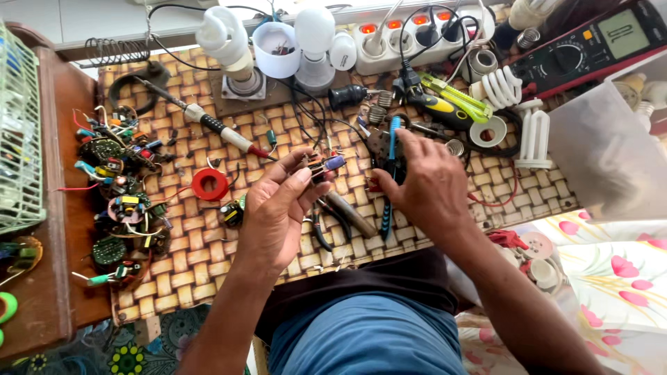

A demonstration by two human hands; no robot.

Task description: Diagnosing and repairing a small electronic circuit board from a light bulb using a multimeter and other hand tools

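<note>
Two hands | left hand [274, 208] pinches circuit board [321, 165], half hidden | right hand [424, 184] grips blue-handled pliers [390, 173], tips hidden

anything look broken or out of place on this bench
Yes: bare circuit boards lie heaped at the left with loose wires sticking out, and spiral lamp tubes lie detached. The left hand holds a small board.

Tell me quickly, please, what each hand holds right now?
Left hand: closed on a small round circuit board.
Right hand: closed on blue-handled pliers.
</note>
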